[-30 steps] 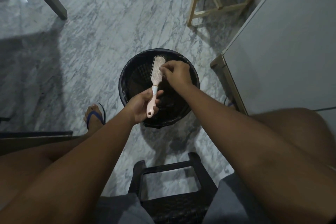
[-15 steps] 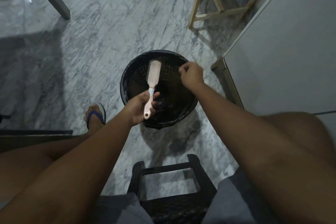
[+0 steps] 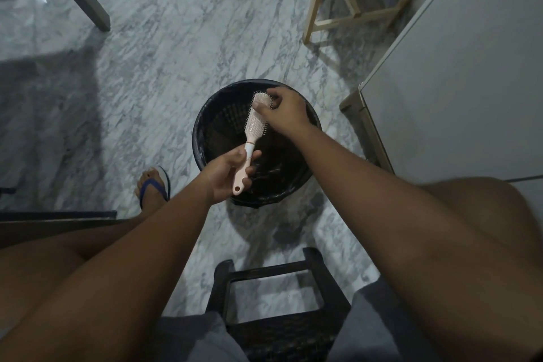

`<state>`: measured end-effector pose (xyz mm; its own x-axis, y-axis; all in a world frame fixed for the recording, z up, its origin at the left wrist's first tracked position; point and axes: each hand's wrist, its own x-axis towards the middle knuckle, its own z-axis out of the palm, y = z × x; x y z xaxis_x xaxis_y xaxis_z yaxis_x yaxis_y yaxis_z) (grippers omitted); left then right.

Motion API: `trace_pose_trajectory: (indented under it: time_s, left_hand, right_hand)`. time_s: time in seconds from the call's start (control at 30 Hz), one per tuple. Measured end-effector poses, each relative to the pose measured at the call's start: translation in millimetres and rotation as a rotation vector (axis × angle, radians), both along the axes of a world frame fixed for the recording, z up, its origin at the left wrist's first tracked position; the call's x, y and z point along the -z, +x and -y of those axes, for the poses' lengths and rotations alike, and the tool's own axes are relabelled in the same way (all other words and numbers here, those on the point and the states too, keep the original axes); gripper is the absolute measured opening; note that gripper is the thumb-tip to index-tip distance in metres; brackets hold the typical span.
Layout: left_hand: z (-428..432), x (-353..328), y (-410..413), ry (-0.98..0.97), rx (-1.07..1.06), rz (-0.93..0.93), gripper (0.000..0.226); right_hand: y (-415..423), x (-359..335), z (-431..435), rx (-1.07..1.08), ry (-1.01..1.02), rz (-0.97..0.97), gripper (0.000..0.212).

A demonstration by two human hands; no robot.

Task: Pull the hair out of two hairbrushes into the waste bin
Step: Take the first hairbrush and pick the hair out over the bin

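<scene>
Left hand (image 3: 227,175): clasped round the handle of a pale pink hairbrush (image 3: 255,126), bristles facing up, head angled away from the person. Right hand (image 3: 283,112): fingertips drawn together in a pinch among the bristles at the far tip of the brush head. Whether a strand is caught between them is too fine and too dim to confirm.

Both hands and the brush are directly above the open black waste bin (image 3: 202,153). It stands on the marble floor (image 3: 147,82), beyond a dark stool (image 3: 282,282).

Progress, as judged: cleaning of this brush is under way, not finished. Dark matter inside the bin below the left hand may be hair. No second brush is in view, so that one appears outstanding.
</scene>
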<state>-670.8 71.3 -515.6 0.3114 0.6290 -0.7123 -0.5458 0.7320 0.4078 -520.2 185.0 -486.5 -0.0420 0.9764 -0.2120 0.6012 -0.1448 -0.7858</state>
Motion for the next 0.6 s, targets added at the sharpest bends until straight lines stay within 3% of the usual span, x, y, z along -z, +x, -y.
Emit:
trace_pose_trajectory:
  time_s: [0.23, 0.6]
  left_hand:
    - [6, 6, -2, -0.011, 0.023, -0.024, 0.032]
    - [8, 11, -7, -0.029, -0.065, -0.001, 0.037]
  right_hand:
    - [9, -7, -8, 0.039, 0.032, 0.066, 0.014]
    - [18, -29, -14, 0.224, 0.331, -0.192, 0.019]
